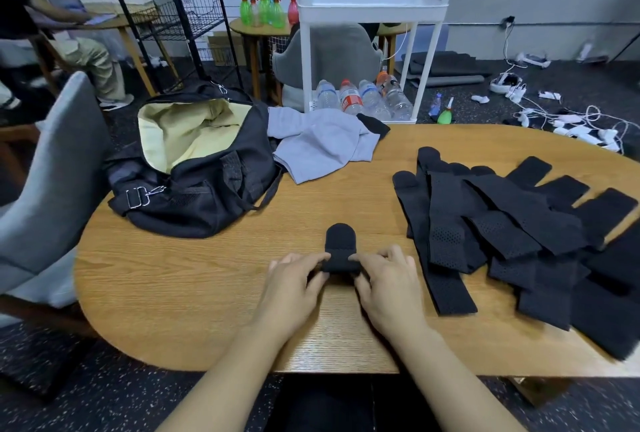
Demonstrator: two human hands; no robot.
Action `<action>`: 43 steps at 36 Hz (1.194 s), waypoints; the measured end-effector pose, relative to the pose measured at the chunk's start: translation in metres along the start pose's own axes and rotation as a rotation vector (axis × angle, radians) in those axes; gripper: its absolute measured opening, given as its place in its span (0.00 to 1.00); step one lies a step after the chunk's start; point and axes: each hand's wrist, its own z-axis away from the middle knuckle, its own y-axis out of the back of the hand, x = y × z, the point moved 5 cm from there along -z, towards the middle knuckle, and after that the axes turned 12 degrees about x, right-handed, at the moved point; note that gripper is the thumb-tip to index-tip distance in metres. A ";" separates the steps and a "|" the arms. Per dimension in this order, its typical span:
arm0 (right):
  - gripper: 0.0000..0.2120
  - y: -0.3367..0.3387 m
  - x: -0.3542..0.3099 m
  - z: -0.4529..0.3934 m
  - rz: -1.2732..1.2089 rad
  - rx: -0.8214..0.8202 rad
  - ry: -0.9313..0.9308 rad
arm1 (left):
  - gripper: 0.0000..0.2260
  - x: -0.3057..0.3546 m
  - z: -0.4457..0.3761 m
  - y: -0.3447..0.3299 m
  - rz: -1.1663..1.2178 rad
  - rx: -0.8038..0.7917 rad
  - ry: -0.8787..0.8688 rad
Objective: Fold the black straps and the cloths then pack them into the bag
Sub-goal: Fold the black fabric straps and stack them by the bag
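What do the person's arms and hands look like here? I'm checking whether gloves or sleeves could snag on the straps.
Both arms are bare from the bottom edge of the picture to the wrists, with no sleeves in view. The left hand and right hand wear no gloves, and no rings, watch or bracelet show. No markings are visible.

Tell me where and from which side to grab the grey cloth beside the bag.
Pinch the grey cloth at its near edge, coming from the person's side. That edge lies loose on bare table, while the left edge sits close against the bag and the far right corner covers a black item.
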 end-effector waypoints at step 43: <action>0.10 -0.032 -0.004 -0.023 0.255 0.210 0.238 | 0.19 0.010 -0.031 -0.019 -0.181 0.043 -0.136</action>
